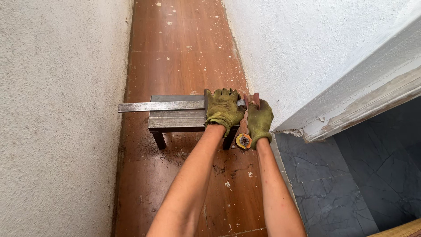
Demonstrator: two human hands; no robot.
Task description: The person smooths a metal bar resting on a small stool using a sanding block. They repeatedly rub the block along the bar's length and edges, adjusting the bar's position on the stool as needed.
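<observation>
While you lean over the narrow passage, your left hand (222,109), in a green knitted glove, lies flat with fingers together on the long flat grey metal bar (161,105), pressing it down onto the small dark metal desk (175,119). The bar lies crosswise along the far side of the desk top; its left end sticks out past the desk edge toward the rough plastered wall (57,109), and its right part runs under your palm, so the grip sits near the bar's right end. Your right hand (259,118), also gloved in green, is just beside the left one, past the right end of the desk, closed around a small reddish tool (253,99) whose tip shows above the fingers; what kind of tool it is cannot be made out. A short bit of the bar shows between the two hands. Below your right wrist, a round yellow-and-dark disc (243,141) lies on the brown wooden floor (184,52), next to the desk's right leg.
</observation>
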